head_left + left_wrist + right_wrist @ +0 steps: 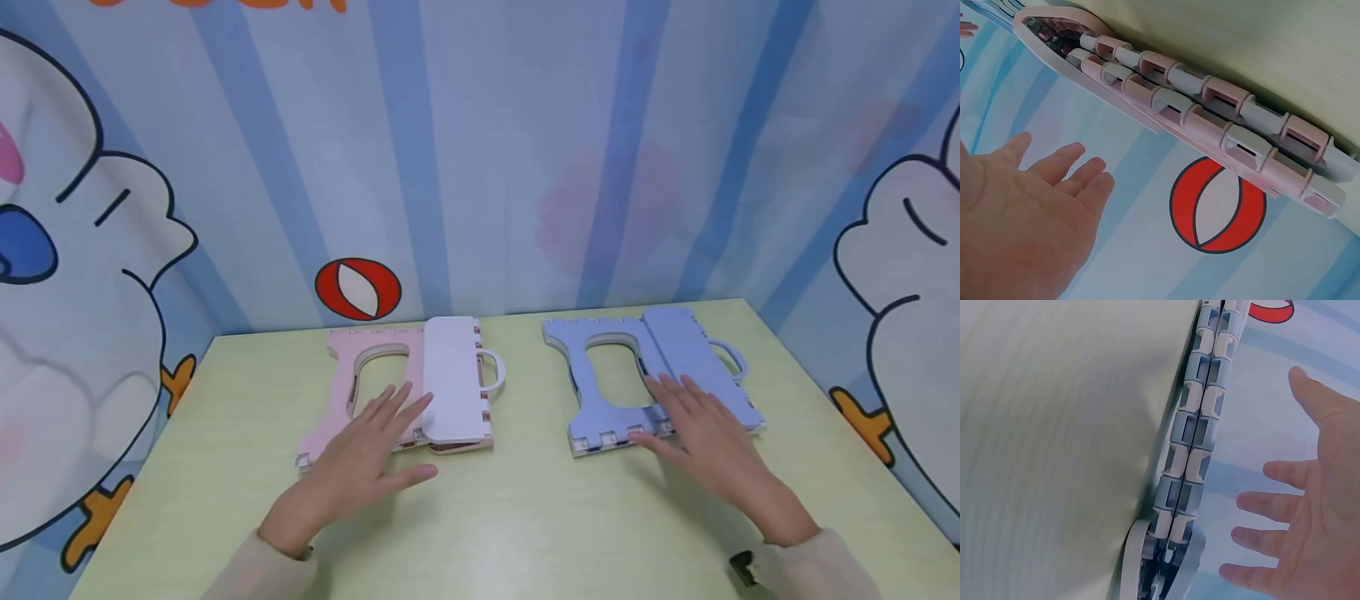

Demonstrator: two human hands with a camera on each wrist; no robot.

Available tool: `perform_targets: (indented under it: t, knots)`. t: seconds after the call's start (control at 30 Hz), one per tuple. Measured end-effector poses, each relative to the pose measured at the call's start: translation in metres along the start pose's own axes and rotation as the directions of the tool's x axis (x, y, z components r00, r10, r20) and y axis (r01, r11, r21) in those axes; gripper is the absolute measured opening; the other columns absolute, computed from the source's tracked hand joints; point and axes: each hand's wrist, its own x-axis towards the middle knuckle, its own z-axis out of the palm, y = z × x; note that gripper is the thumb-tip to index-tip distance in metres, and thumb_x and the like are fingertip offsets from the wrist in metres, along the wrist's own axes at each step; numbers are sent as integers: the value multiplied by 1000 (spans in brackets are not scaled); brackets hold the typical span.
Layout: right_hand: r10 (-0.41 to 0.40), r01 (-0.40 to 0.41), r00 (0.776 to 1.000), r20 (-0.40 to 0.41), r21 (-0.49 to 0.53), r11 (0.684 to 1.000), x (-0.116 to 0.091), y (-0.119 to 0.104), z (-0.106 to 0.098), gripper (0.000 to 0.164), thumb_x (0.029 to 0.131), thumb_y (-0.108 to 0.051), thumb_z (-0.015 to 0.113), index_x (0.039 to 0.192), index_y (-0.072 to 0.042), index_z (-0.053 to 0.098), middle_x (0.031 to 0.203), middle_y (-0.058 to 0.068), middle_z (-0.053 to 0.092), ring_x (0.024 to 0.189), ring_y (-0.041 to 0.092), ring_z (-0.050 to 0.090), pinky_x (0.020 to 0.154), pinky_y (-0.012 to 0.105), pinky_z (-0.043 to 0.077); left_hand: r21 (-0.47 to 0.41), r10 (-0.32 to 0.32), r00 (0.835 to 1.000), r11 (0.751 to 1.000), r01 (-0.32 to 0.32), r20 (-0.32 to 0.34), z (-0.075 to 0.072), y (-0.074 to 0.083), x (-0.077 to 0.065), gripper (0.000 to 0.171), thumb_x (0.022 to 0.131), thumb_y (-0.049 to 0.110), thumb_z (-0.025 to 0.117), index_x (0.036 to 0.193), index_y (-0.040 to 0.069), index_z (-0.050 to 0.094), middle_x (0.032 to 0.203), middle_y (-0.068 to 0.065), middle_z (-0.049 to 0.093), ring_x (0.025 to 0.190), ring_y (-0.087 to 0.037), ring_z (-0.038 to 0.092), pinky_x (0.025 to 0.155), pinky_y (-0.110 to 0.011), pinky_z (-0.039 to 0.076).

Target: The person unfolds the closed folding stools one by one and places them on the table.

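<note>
On the table lie two plastic folding step stools, both folded flat. The pink stool [341, 375] on the left has a white panel [453, 379] and a white loop handle. To its right is the periwinkle-blue stool [686, 358], with a loop handle on its right side. My left hand [356, 458] hovers over the near part of the pink stool, fingers spread. Above the near edge of the blue one is my right hand [708, 437], fingers extended. Both wrist views show a gap between palm and stool, with the interlocking hinged edges [1210, 100] visible. Neither hand holds anything.
The pale yellow-green table [525, 533] reaches back to a blue striped cloth backdrop [510, 167] with cartoon figures and a red-and-white ball [358, 289]. A dark object [742, 568] shows at the right sleeve's cuff.
</note>
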Motion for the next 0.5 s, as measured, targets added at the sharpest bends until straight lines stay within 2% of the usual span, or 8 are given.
perform_targets:
  t: [0.33,0.5]
  knots:
    - [7,-6,1000,-24,30,1000,-1,10,0,82,98,-56,54,154,-1,32,154,29,32,141,52,25,108,69,24,-66,36,999,997,-35,8,3,12,9,84,92,69,52,160,29,24,166,-5,16,151,-30,14,114,-58,28]
    - [9,-8,999,-45,35,999,-1,17,-2,80,99,-53,54,152,3,34,152,31,35,138,54,27,107,70,26,-96,41,999,995,-39,17,5,17,13,83,92,68,53,160,32,22,166,0,13,151,-27,13,113,-57,30]
